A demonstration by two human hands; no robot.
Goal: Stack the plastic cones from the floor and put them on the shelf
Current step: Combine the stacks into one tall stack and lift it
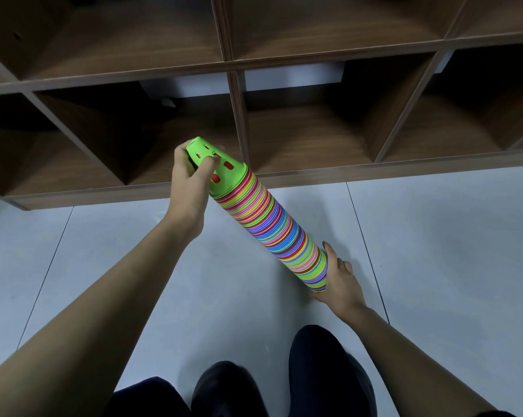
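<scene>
A long stack of plastic cones [272, 230] in many colours, topped by a green cone with slots, is held tilted above the floor, its top leaning toward the shelf. My left hand [191, 182] grips the green top end. My right hand [339, 281] cups the wide bottom end of the stack. The brown wooden shelf [239, 115] with open cubbies stands right behind the stack's top, which sits in front of the divider between two bottom cubbies.
The floor [434, 251] is pale grey tile. My dark shoes [329, 371] and trouser legs are at the bottom of the view. A small white scrap [167, 102] lies deep in one cubby.
</scene>
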